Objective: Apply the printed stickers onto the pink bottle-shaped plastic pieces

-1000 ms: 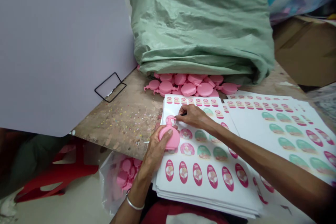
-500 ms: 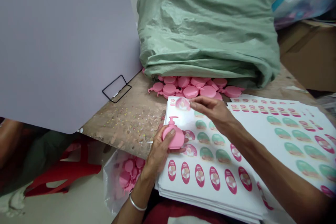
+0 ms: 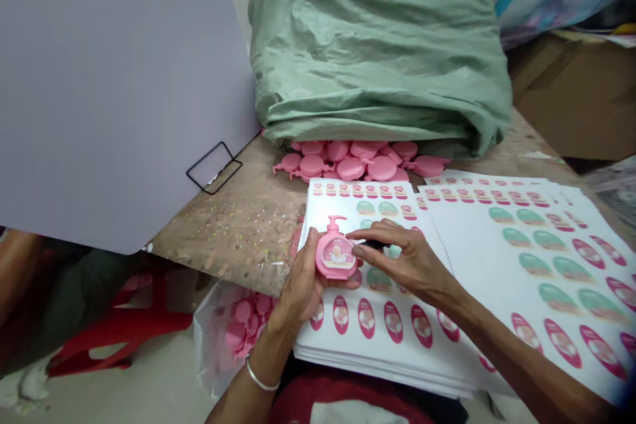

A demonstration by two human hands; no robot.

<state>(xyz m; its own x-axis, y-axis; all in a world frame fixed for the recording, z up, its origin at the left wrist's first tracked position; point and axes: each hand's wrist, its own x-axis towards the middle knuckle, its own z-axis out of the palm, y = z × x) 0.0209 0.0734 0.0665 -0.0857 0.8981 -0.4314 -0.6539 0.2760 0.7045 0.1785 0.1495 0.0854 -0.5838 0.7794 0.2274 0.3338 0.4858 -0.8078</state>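
Note:
My left hand (image 3: 303,281) is closed around a small pink pump bottle (image 3: 325,268), held upright with its pump on top. An oval label (image 3: 339,253) with a picture on it lies on the bottle's front. At the bottle's right edge, the fingertips of my right hand (image 3: 397,252) touch the label's side. A slim dark tool (image 3: 373,245) is pinched in that hand; its exact kind cannot be made out. Beneath both hands lies a stack of sticker sheets (image 3: 342,344) printed with pink and green labels.
Several pink pump bottles (image 3: 350,167) spill from a big green sack (image 3: 377,46) behind the sheets. More sticker sheets (image 3: 472,238) lie to the right. A clear plastic bag (image 3: 209,344) of pink pieces hangs below the table edge. A grey panel (image 3: 114,93) stands left, with a person's arm (image 3: 17,265) beyond.
My right hand has come down from the top of the sheet to the bottle. The label it was holding is now on the bottle's front, which was bare before.

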